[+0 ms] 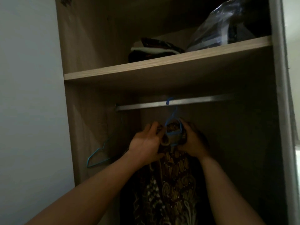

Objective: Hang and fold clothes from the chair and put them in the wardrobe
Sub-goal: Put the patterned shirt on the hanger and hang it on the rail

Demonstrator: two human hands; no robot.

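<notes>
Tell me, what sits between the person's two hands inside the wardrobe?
In the head view, the blue hanger with the neck of the patterned garment lies between the left hand and right hand; its hook sits over the metal rail.

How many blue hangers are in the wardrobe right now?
2. One blue hanger hooked on the rail carries the patterned garment; an empty hanger hangs at the far left. The garment may hide others.
</notes>
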